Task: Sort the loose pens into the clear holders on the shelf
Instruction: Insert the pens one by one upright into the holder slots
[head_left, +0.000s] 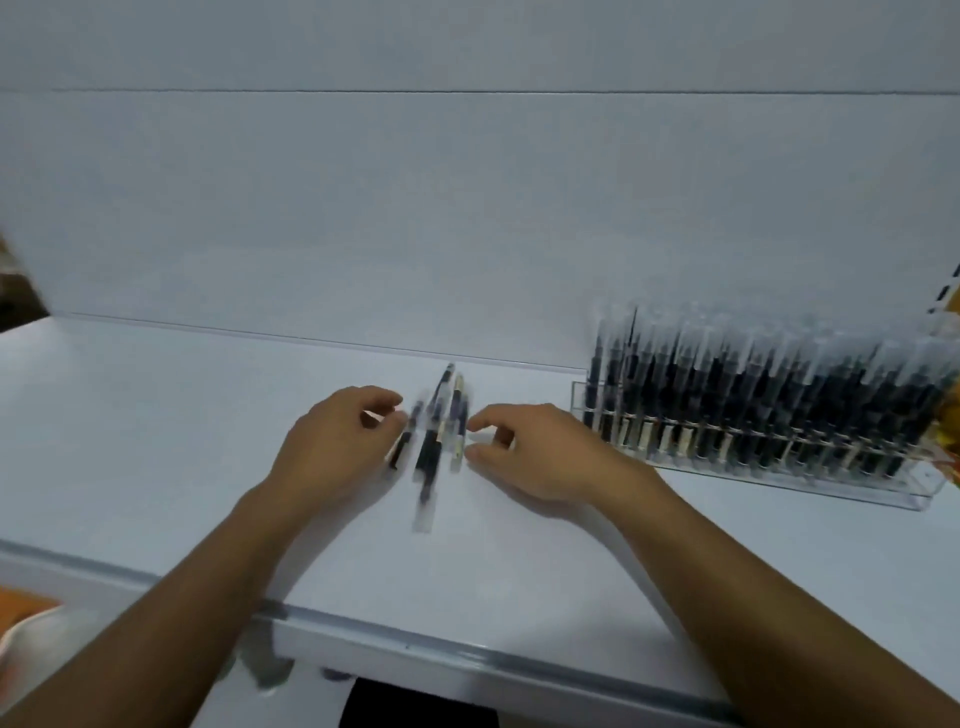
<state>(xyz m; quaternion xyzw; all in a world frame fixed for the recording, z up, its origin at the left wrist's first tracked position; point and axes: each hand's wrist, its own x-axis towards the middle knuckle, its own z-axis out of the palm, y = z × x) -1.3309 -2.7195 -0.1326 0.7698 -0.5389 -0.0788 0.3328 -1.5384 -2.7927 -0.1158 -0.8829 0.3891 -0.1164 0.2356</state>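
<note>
Where: We look down on a white shelf (156, 441) set against a pale back panel (467, 208), with a grey strip along the shelf's near edge.
Loose pens: A small bunch of loose pens (434, 447) lies flat near the middle of the shelf, between the two hands. They run roughly front to back, dark barrels with clear ends, and blur keeps us from counting them.
Left hand: The left hand (337, 447) rests at the left side of the bunch, fingers curled toward the nearest pen. We cannot tell whether it grips that pen or only touches it.
Right hand: The right hand (545, 457) sits at the right side of the bunch, thumb and forefinger parted, their tips just beside the pens. We cannot tell whether they hold anything.
Holder: A clear holder (831, 486) stands at the right of the shelf, well apart from the loose bunch.
Stored pens: Rows of stored pens (753, 405) stand upright in it, packed close.
Edges: An orange shape (21, 608) shows at lower left, too blurred for us to name.
</note>
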